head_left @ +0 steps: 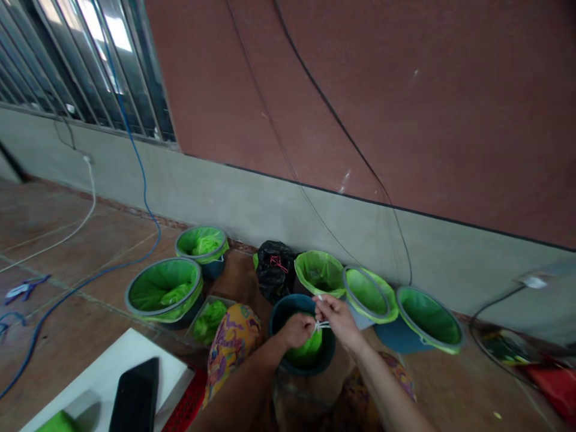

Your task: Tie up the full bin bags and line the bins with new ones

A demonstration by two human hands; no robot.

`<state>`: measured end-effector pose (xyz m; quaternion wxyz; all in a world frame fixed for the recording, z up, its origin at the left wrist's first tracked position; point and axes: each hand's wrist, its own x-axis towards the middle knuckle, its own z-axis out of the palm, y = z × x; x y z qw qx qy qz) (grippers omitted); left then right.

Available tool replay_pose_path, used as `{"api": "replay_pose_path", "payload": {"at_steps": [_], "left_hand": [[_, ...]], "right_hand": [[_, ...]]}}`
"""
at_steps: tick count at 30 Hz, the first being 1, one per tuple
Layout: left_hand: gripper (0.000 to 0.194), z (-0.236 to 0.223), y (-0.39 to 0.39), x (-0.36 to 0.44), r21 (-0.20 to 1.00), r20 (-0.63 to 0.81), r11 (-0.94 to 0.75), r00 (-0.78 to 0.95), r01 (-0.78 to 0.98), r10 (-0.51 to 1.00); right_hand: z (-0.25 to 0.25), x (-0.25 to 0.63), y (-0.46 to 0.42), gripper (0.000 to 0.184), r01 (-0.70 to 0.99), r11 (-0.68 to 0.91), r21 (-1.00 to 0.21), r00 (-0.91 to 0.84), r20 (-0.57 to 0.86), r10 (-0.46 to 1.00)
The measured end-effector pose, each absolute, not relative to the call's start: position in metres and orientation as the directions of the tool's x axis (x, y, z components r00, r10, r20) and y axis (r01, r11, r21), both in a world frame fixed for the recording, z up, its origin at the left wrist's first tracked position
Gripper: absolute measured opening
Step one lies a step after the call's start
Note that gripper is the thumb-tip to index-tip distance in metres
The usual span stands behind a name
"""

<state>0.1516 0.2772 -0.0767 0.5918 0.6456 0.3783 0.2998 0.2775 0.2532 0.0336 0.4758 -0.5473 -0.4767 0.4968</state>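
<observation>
Between my knees stands a dark blue bucket [327, 355] with a bright green plastic bag [311, 351] inside it. Over its opening, my left hand [297, 331] is closed, pinching white string [321, 325] at the gathered top of the bag. Just to the right and slightly higher, my right hand [336, 317] is also closed, its thumb and fingertips pinched on the same string. The two hands are close together, and the string's exact knot or loop is too small to make out.
Several lined bins stand around, including a large bin [155, 312] at left and another [429, 321] at right. A tied black bag [272, 279] sits by the wall. A phone [135, 396] lies on a white box [101, 372]. A blue cable [135, 261] crosses the floor.
</observation>
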Motion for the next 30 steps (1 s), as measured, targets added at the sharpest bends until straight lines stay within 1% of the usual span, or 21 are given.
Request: {"api": "replay_pose_path", "payload": {"at_steps": [2,5,7,11,13,16,18,20,22,25,26,28,30], "left_hand": [[0.022,-0.073,0.273,0.152,0.987,-0.041,-0.053,0.565,0.149,0.824],[0.016,-0.066,0.272,0.151,0.982,-0.011,-0.103,0.599,0.156,0.801],[0.016,-0.063,0.271,0.150,0.988,-0.011,-0.085,0.613,0.127,0.790],[0.021,-0.063,0.269,0.151,0.998,-0.038,0.001,0.672,0.056,0.739],[0.027,-0.066,0.269,0.152,0.998,-0.068,0.038,0.665,0.059,0.744],[0.031,-0.072,0.273,0.155,0.994,-0.108,0.084,0.574,0.069,0.811],[0.034,-0.075,0.276,0.156,0.991,-0.130,0.110,0.515,0.070,0.847],[0.037,-0.077,0.278,0.157,0.988,-0.152,0.142,0.477,0.058,0.866],[0.039,-0.076,0.279,0.157,0.986,-0.161,0.161,0.452,0.039,0.877],[0.040,-0.072,0.279,0.157,0.987,-0.155,0.162,0.405,0.019,0.901],[0.039,-0.070,0.279,0.156,0.987,-0.153,0.163,0.391,0.007,0.907],[0.036,-0.068,0.278,0.156,0.982,-0.164,0.186,0.382,-0.023,0.910],[0.032,-0.068,0.279,0.155,0.977,-0.177,0.208,0.378,-0.042,0.909]], "right_hand": [[0.042,0.271,0.266,0.049,0.052,-0.102,-0.993,0.016,-0.102,0.995],[0.047,0.269,0.279,0.049,-0.003,-0.157,-0.988,0.013,-0.157,0.987],[0.046,0.271,0.283,0.048,-0.055,-0.183,-0.982,0.015,-0.184,0.983],[0.040,0.276,0.285,0.047,-0.120,-0.200,-0.972,0.008,-0.203,0.979],[0.034,0.280,0.285,0.048,-0.141,-0.198,-0.970,0.045,-0.206,0.978],[0.018,0.290,0.282,0.056,-0.111,-0.186,-0.976,0.209,-0.206,0.956],[0.002,0.297,0.274,0.061,-0.031,-0.206,-0.978,0.330,-0.205,0.922],[-0.017,0.303,0.261,0.059,0.104,-0.219,-0.970,0.366,-0.167,0.915],[-0.034,0.306,0.245,0.048,0.289,-0.207,-0.935,0.298,-0.118,0.947],[-0.050,0.304,0.221,0.023,0.559,-0.189,-0.808,0.195,-0.094,0.976],[-0.052,0.302,0.215,0.021,0.624,-0.181,-0.760,0.184,-0.082,0.980],[-0.055,0.295,0.204,0.024,0.708,-0.139,-0.693,0.147,-0.048,0.988],[-0.057,0.289,0.195,0.027,0.733,-0.073,-0.676,0.060,-0.043,0.997]]}}
